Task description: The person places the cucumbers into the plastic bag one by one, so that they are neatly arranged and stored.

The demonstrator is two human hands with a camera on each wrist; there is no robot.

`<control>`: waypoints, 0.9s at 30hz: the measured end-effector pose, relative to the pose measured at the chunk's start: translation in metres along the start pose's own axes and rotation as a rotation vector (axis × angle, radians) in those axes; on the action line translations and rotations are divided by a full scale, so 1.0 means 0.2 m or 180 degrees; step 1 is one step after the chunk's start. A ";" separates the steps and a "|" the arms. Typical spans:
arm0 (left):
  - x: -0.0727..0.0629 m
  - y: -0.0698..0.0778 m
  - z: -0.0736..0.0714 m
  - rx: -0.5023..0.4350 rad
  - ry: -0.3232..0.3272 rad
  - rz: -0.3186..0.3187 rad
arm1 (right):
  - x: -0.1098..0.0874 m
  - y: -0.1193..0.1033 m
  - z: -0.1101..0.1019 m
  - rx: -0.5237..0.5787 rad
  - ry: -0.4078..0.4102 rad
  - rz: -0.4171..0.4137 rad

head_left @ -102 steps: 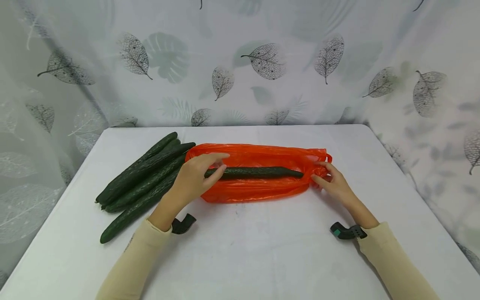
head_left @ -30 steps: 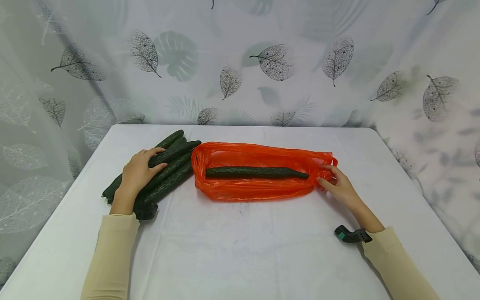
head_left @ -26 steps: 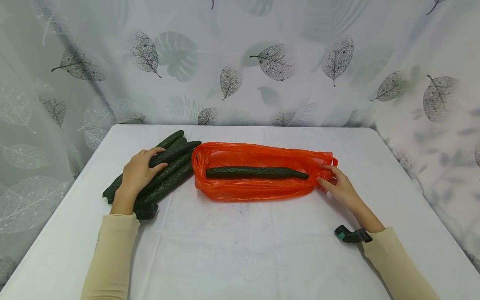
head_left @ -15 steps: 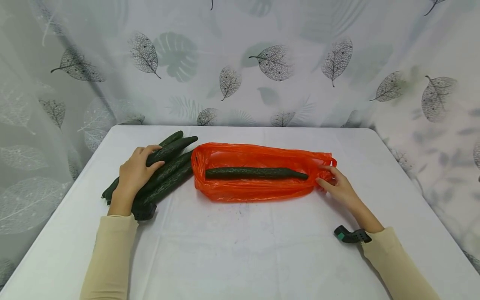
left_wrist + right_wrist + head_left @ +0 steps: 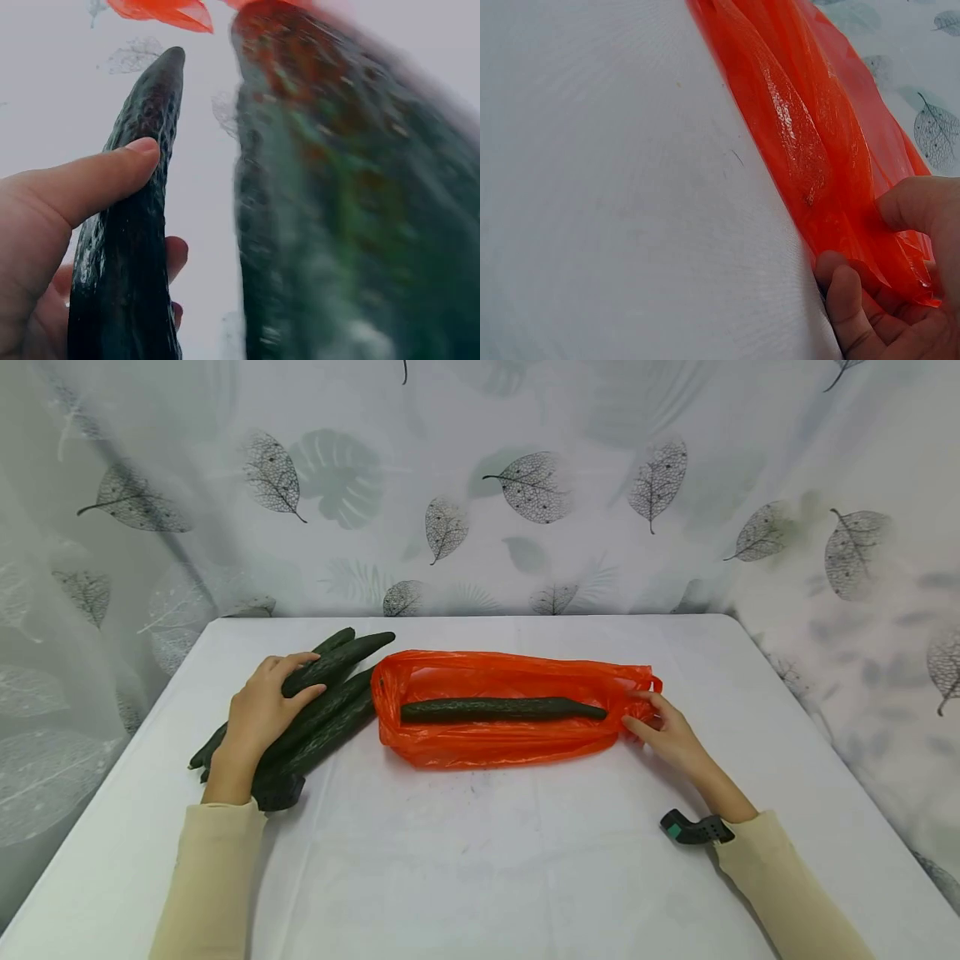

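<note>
1. Two hands are at work on a white surface (image 5: 517,868), and they are well apart from each other.
2. With its thumb on one side and its fingers on the other, the left hand (image 5: 258,710) grips a dark green cucumber (image 5: 337,661). This cucumber slants, and its narrow tip points toward the far edge. If it is fully lifted from the ones under it, I cannot tell.
3. Several other cucumbers (image 5: 330,743) lie close together below and beside the left hand; they are partly hidden, so their exact number is not clear.
4. One orange-red plastic bag (image 5: 495,753) lies at the middle of the surface, its left end just beside the cucumber pile.
5. Inside the bag, a single cucumber (image 5: 502,709) lies lengthwise, with its tapered end near the right hand (image 5: 667,735).
6. The right hand pinches the gathered right end of the bag between thumb and fingers, which the right wrist view shows well.
7. Both arms wear pale yellow sleeves (image 5: 795,893), and a black device (image 5: 696,828) sits at each wrist.
8. Behind the surface hangs a light cloth (image 5: 600,402) with printed leaves.
</note>
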State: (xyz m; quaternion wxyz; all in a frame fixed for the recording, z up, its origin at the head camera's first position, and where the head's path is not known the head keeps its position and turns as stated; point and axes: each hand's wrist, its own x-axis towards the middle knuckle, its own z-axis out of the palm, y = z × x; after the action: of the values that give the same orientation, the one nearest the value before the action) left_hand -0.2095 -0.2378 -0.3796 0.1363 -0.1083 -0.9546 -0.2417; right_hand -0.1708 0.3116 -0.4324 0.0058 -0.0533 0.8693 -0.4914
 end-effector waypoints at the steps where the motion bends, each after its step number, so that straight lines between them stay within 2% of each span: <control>1: 0.00 0.01 -0.01 -0.0052 -0.0001 0.0000 | 0.00 0.00 0.00 0.0000 -0.0011 0.0005; 6: 0.02 0.06 -0.02 -0.0147 0.0006 0.0087 | 0.00 0.01 0.00 0.0020 -0.0005 0.0019; 15: 0.03 0.17 -0.08 -0.0061 0.0062 0.0315 | 0.01 0.01 0.00 0.0018 -0.0020 0.0046; 27: 0.01 0.33 -0.12 0.0030 0.0508 0.0895 | 0.00 0.00 -0.01 -0.0015 -0.0015 0.0006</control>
State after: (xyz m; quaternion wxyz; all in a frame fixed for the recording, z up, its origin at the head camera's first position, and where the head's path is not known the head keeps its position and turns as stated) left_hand -0.1877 -0.1929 -0.3308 0.2447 -0.2207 -0.9173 -0.2236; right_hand -0.1713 0.3135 -0.4313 0.0081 -0.0536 0.8705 -0.4892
